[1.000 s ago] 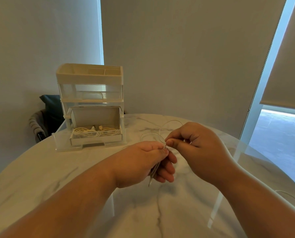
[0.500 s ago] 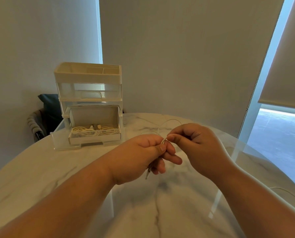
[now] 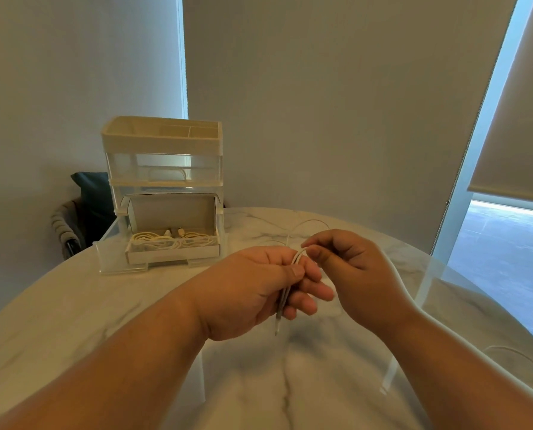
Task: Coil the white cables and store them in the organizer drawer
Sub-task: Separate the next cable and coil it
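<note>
A thin white cable point(image 3: 299, 255) is folded into short loops over the middle of the marble table. My left hand point(image 3: 259, 290) grips the folded strands, and a plug end point(image 3: 277, 328) hangs below its fingers. My right hand point(image 3: 349, 268) pinches the cable just beside the left thumb, and a loose loop point(image 3: 308, 223) arcs behind both hands. The clear organizer point(image 3: 162, 156) stands at the back left with its bottom drawer point(image 3: 172, 252) pulled out. Coiled white cables point(image 3: 172, 240) lie inside that drawer.
The round marble table point(image 3: 72, 305) has its edge curving along the right side. A dark chair point(image 3: 82, 209) stands behind the organizer. Another thin cable point(image 3: 519, 355) lies near the table's right edge. A window with a roller blind point(image 3: 519, 119) is at the right.
My left hand has turned and spread its lower fingers, showing more of the folded strands. My right hand has drawn slightly right with a new bend of cable.
</note>
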Demonstrator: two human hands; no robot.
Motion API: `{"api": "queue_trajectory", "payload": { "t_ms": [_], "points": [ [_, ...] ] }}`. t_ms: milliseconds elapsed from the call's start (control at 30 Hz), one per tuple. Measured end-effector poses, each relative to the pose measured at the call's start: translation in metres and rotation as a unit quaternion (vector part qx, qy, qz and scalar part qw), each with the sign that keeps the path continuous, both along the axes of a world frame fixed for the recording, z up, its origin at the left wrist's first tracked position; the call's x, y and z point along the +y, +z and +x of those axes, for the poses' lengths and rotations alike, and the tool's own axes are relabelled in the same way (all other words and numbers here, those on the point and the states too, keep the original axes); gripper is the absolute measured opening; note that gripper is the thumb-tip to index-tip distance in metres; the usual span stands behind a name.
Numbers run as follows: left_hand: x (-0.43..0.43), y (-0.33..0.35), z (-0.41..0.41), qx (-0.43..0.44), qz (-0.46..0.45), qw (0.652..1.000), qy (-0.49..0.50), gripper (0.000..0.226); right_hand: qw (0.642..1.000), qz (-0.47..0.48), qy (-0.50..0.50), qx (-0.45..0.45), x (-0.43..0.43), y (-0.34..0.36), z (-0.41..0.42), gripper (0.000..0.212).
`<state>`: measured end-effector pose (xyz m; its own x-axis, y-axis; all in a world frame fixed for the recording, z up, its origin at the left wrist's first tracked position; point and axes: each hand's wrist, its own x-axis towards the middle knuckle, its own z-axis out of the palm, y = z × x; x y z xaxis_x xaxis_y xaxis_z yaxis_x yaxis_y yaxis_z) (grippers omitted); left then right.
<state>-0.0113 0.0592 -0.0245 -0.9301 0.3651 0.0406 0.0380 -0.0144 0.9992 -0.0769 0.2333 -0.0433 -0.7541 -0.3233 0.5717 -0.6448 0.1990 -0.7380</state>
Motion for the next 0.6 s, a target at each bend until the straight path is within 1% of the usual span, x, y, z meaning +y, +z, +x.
{"api": "queue_trajectory", "payload": {
  "t_ms": [133,267,367,467,533,600],
  "points": [
    [0.001,0.001,0.000,0.022,-0.013,0.999,0.025,0.027,1.000,0.011,0.009,-0.010,0.000,-0.001,0.000,0.019],
    [0.000,0.003,-0.001,0.020,0.012,0.999,0.035,0.035,0.999,0.019,0.010,-0.041,-0.003,-0.002,0.001,0.024],
    [0.002,0.008,0.002,0.001,0.071,0.997,0.025,0.032,0.995,0.020,0.019,-0.098,-0.007,-0.003,0.003,0.030],
    [0.002,0.012,0.002,-0.003,0.128,0.991,0.032,0.029,0.983,-0.015,0.051,-0.178,-0.012,-0.008,0.004,0.039],
    [0.000,0.014,0.001,-0.003,0.176,0.983,0.045,0.027,0.973,-0.031,0.060,-0.222,-0.015,-0.011,0.004,0.043],
    [-0.001,0.015,0.000,-0.007,0.228,0.972,0.057,0.026,0.966,-0.026,0.066,-0.250,-0.018,-0.012,0.005,0.043]
  ]
}}
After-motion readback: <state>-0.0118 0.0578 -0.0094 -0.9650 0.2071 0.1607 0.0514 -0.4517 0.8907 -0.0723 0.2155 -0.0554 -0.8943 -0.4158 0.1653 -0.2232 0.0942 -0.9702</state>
